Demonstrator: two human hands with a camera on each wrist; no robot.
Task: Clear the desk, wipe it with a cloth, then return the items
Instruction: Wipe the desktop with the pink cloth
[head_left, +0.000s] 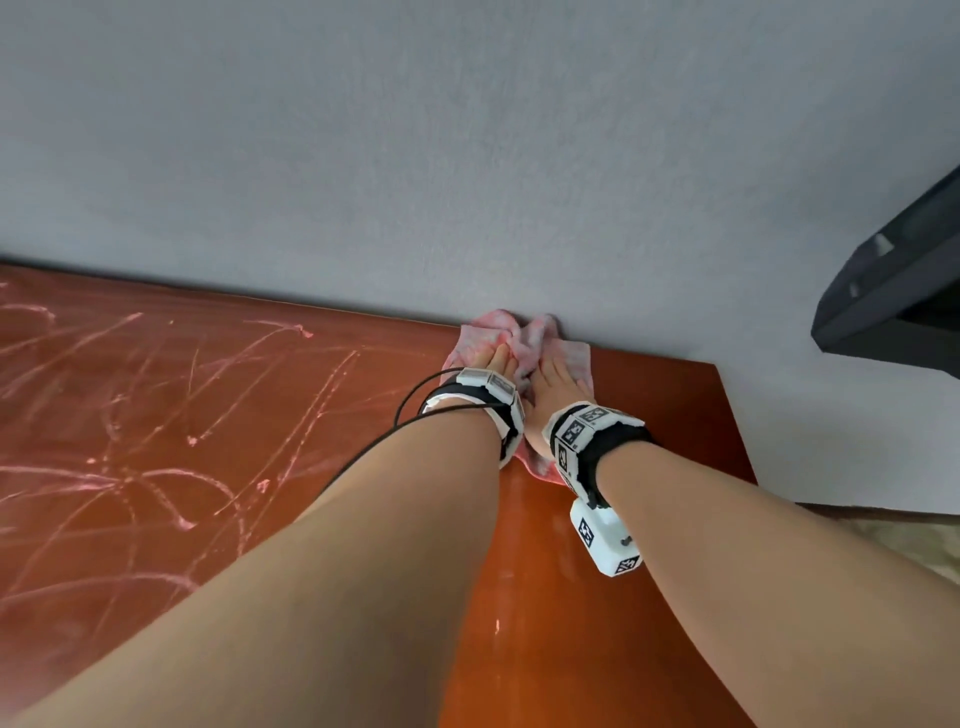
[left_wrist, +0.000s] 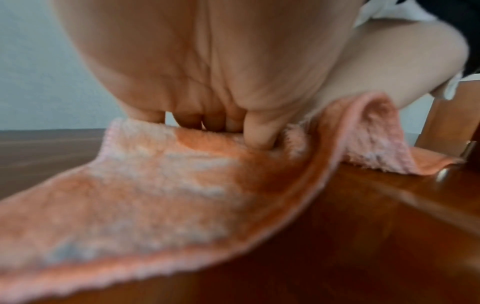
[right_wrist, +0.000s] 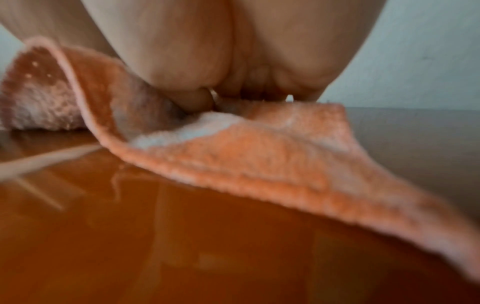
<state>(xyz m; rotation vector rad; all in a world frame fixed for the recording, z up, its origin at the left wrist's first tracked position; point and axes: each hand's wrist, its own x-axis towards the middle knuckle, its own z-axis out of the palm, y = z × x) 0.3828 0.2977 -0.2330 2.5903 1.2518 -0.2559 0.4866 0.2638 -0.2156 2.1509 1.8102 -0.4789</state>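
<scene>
A fluffy pink cloth lies bunched at the far edge of the reddish-brown desk, against the wall. My left hand and right hand lie side by side on it, fingers stretched forward and pressing down. In the left wrist view the left hand pushes its fingertips and thumb into the cloth, whose edge folds up beside it. In the right wrist view the right hand presses the cloth onto the glossy desk. The fingertips are partly sunk in the pile.
Pale pink streaks cover the left part of the desk; the strip under my arms looks glossy. A grey wall rises behind. The desk's right edge is close by. A dark object juts in at the right.
</scene>
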